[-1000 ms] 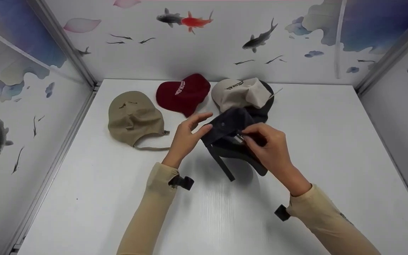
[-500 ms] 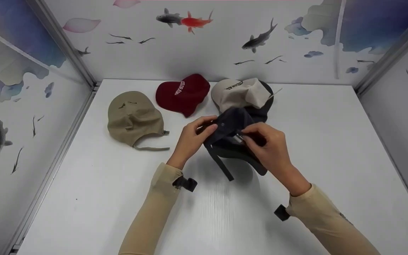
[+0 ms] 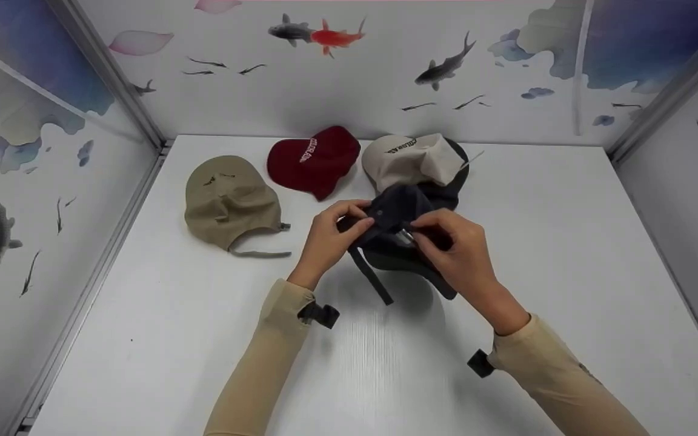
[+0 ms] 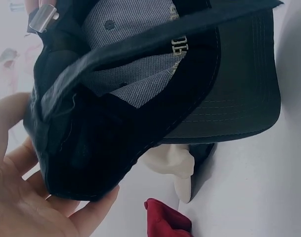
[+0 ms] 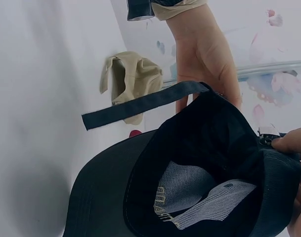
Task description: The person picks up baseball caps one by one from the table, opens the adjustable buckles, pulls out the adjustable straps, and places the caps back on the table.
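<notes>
A dark navy baseball cap is held between both hands, its inside and mesh lining facing the wrist cameras. My left hand grips the cap's left edge between thumb and fingers. On the other side, my right hand pinches the cap's back edge by a small silver buckle. The loose strap hangs free from the left hand's side, its end touching nothing. The brim points down towards the table. Some right fingertips are hidden behind the cloth.
A khaki cap lies at the left of the white table. Behind stand a dark red cap and a cream cap, which has dark fabric beneath it. Painted panels wall the table's back and sides.
My left hand has moved right, and its spread fingers have closed onto the cap's edge. The strap's free end has swung slightly left and up. My right hand has barely moved.
</notes>
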### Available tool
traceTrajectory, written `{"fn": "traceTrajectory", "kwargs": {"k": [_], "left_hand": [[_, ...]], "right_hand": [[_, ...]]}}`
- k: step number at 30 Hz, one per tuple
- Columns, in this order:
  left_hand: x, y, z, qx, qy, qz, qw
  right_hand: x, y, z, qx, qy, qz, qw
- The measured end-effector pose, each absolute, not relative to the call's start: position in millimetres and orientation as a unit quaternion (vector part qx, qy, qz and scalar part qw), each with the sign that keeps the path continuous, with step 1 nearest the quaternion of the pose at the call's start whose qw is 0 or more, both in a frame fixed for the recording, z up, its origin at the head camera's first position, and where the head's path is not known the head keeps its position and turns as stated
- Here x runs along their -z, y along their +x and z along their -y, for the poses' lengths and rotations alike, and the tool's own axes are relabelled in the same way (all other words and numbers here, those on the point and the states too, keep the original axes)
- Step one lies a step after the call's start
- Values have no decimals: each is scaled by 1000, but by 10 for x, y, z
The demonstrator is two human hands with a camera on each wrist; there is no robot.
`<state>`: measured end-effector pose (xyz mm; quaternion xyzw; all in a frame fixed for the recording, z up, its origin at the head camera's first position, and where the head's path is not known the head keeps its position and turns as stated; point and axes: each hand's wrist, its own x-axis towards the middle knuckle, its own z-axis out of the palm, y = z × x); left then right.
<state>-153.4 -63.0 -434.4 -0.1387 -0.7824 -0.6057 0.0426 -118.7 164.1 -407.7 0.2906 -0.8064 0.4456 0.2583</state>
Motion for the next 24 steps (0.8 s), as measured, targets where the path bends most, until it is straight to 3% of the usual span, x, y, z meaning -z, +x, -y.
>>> {"fn": "traceTrajectory", "kwargs": {"k": [19,24], "left_hand": [[4335,-1546,619,621,-117,772,66],[4330,-1529,613,623,-120,770,60]], "right_hand": [[3912,-1455,-1604,-326,244,879,249],[3847,-1625,-1583,-293,222,906,207]]}}
